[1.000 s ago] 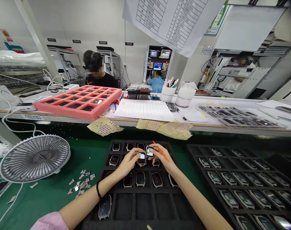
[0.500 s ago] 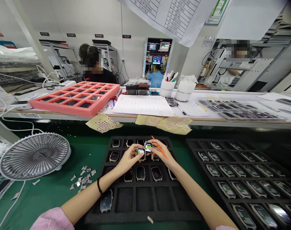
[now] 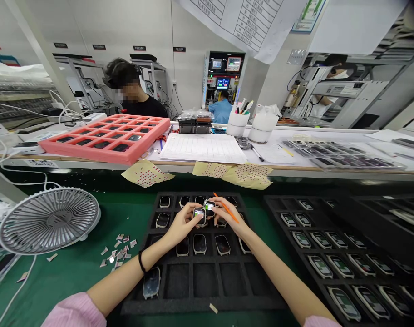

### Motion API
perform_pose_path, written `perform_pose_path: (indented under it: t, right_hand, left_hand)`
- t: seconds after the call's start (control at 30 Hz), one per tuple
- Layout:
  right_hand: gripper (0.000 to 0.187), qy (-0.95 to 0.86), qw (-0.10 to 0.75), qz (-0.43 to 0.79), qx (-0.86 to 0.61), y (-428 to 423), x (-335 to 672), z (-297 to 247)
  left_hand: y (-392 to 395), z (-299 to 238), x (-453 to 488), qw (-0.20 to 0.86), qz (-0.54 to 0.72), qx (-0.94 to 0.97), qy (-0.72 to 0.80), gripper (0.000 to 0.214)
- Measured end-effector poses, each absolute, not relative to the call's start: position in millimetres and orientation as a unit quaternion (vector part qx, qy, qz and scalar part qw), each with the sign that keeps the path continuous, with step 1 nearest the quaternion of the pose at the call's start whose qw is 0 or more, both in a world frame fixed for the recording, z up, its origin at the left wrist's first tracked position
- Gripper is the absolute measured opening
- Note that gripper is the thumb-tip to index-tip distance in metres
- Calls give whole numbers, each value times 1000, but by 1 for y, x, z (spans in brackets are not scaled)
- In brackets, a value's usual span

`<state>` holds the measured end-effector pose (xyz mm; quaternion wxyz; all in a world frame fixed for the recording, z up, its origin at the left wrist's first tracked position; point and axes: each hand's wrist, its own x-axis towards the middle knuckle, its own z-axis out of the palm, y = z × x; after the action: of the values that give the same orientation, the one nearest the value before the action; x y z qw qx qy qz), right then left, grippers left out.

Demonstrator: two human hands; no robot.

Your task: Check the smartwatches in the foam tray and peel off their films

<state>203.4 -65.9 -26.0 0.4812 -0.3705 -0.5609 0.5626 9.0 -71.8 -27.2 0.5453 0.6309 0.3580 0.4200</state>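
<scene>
My left hand pinches a square smartwatch body with a lit screen showing green and white. My right hand holds a second smartwatch body against the first, their edges close or touching. A thin orange pen lies between my right fingers, its tip pointing up and left. Both hands are above a black foam tray holding several rounded watch bodies in rows, such as the one below my hands. My fingers partly hide the watches.
To the right lies a second black tray of watches, with a dark tray over its far corner. A fan and paper scraps sit on the green mat at left. Beyond stands a shelf with a pink foam tray.
The view has tilted slightly, so the scene sits higher in the frame. A dark tray has appeared over the far right of the right-hand tray. My hands keep both watches together.
</scene>
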Motion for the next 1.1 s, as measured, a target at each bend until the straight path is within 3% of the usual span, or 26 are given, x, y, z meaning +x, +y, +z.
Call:
perform_pose_path:
  t: [1.1]
  right_hand:
    - [22,-553,508,546,-370,-65,204,-26]
  left_hand:
    - [-73,-22,6,544,417,619,384,38]
